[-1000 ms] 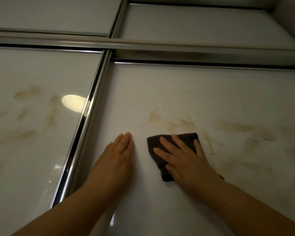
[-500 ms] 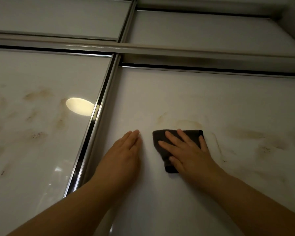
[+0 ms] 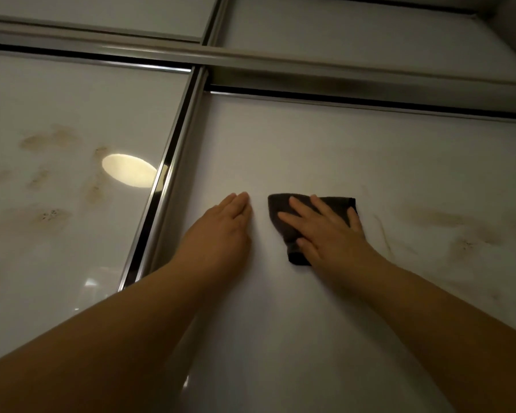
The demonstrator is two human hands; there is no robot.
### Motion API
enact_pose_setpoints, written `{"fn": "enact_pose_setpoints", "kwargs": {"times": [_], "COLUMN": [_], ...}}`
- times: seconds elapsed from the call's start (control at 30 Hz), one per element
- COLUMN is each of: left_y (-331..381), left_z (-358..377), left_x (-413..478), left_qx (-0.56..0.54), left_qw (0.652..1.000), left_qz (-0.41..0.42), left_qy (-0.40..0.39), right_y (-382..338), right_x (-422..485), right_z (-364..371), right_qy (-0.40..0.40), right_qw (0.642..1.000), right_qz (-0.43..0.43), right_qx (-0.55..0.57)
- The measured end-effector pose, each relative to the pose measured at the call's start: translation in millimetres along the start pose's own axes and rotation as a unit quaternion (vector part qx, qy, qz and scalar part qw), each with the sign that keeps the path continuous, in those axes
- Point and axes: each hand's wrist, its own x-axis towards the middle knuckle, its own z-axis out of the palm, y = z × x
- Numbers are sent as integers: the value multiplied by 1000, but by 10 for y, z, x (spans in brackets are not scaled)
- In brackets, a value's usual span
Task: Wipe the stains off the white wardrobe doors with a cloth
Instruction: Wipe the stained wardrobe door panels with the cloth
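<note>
A folded dark grey cloth [image 3: 283, 222] lies flat against the right white wardrobe door [image 3: 325, 144]. My right hand [image 3: 328, 231] presses on the cloth with fingers spread, covering most of it. My left hand [image 3: 221, 231] rests flat on the same door just left of the cloth, fingers together, holding nothing. Brown stains [image 3: 438, 219] smear the door to the right of the cloth. The left door [image 3: 57, 93] carries several brown stains [image 3: 46, 140] too.
A chrome vertical frame strip [image 3: 164, 186] divides the two doors. A horizontal metal rail [image 3: 280, 67] runs above them, with upper panels beyond. A bright oval light reflection [image 3: 128, 169] shows on the left door.
My right hand has pushed the cloth upward over the stains that showed above it; those marks are gone from sight. The view has tilted, and my left hand stayed flat beside the cloth.
</note>
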Motion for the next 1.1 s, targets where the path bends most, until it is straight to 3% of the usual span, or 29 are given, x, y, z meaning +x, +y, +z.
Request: {"fn": "enact_pose_setpoints", "kwargs": {"times": [0.2, 0.3, 0.43, 0.53, 0.7, 0.9, 1.0, 1.1], "left_y": [-50, -50, -35, -9, 165, 515, 568, 551], "left_z": [-14, -31, -74, -83, -54, 21, 70, 125], "left_x": [-3, 8, 2, 8, 41, 101, 19, -48], "left_qx": [22, 35, 47, 50, 16, -10, -18, -7], "left_qw": [1000, 999, 998, 998, 1000, 1000, 999, 999], "left_qz": [20, 29, 26, 17, 23, 20, 13, 17], "left_qy": [0, -5, -18, -21, 4, 0, -25, -35], "right_y": [164, -65, -105, 193, 442, 202, 405, 779], "right_x": [593, 718, 188, -60, 275, -91, -413, -434], "right_z": [-203, -177, -43, -102, -247, -67, -59, -128], "right_qy": [-17, -22, -16, -32, -30, -18, -39, -38], "right_qw": [995, 997, 1000, 999, 994, 999, 999, 998], "right_qz": [99, 68, -12, 10, 103, 39, 18, 52], "right_qx": [12, 23, 2, -6, 8, -4, -16, -22]}}
